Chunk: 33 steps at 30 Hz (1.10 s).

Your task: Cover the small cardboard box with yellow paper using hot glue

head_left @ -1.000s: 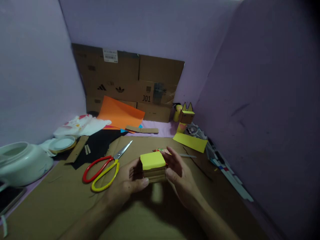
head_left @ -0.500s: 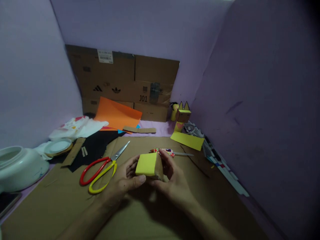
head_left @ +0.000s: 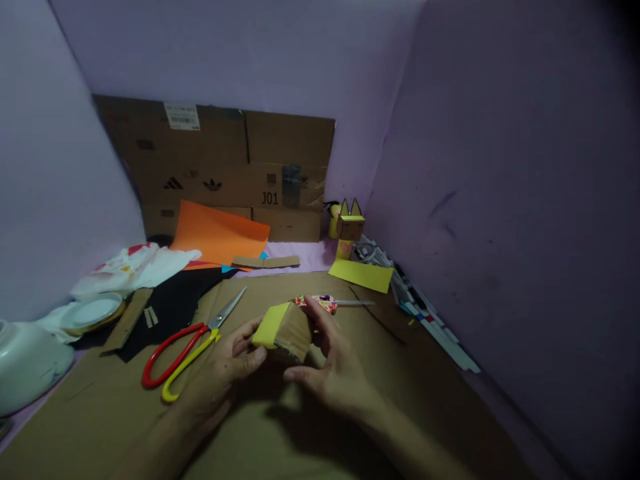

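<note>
A small cardboard block, yellow paper on one face and bare brown on another, is held above the cardboard mat. My left hand grips its left side, thumb along the near lower edge. Against the right and far side rest the curled fingers of my right hand; that thumb is off the block, just below it. Scissors with one red and one yellow handle lie left of my hands. Just beyond the block is a flower-patterned handle with a thin metal blade, partly covered by my right fingers.
A cardboard mat covers the table. At the back stand a cardboard panel, orange paper and an eared cardboard figure. Yellow paper and a thin dark strip lie right. A white pot stands left.
The block has turned so its brown side shows more and its yellow face less. My right thumb has come away from it. The whole view has shifted, with things appearing further left.
</note>
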Each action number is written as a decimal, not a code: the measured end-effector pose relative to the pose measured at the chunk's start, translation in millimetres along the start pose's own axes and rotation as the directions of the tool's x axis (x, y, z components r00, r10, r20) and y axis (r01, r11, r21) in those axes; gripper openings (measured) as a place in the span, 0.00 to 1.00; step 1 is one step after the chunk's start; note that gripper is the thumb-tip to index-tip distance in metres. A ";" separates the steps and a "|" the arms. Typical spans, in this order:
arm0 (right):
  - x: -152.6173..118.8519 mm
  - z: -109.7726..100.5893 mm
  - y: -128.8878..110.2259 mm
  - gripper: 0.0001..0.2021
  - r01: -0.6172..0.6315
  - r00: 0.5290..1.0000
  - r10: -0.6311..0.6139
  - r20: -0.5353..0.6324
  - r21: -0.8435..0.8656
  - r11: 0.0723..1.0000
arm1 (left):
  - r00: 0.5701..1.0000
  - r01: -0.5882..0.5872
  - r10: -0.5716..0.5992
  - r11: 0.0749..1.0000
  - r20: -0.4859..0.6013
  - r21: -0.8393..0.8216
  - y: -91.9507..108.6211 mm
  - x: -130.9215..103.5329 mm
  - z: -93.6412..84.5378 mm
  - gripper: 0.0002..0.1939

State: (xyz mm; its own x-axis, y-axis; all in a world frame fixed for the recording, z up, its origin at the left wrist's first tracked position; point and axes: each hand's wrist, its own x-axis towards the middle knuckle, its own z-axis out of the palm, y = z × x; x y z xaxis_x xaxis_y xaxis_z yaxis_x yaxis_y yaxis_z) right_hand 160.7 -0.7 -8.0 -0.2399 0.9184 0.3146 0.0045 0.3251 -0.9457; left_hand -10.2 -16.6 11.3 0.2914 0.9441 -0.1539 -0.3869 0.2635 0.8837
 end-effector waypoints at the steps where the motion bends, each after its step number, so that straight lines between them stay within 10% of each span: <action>1: -0.1 0.6 -0.7 0.45 0.004 1.000 -0.004 -0.003 0.012 1.000 | 1.000 0.006 -0.006 1.000 0.006 -0.023 1.8 -0.2 0.4 0.33; 15: 0.2 3.8 -2.6 0.43 -0.070 0.998 0.070 0.010 0.164 0.984 | 0.982 -0.172 0.183 0.963 -0.035 0.209 -4.3 -0.6 -2.7 0.29; 25: -0.8 -0.9 -1.0 0.33 0.072 0.996 -0.068 0.064 -0.066 0.995 | 0.965 -0.201 0.232 0.954 -0.120 0.224 -3.3 -5.9 6.9 0.29; 33: -3.9 5.6 5.2 0.31 0.084 0.987 -0.092 -0.133 -0.068 0.994 | 0.982 -0.133 0.145 0.986 -0.124 0.101 -10.1 -2.2 4.5 0.28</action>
State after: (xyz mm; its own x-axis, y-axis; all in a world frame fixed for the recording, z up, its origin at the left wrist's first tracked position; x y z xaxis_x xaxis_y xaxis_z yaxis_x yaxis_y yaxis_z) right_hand 156.1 -3.9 -14.6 -0.1079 0.9064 0.4085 0.0504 0.4153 -0.9083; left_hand -3.0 -22.3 4.7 0.1212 0.9896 -0.0775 -0.3317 0.1139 0.9365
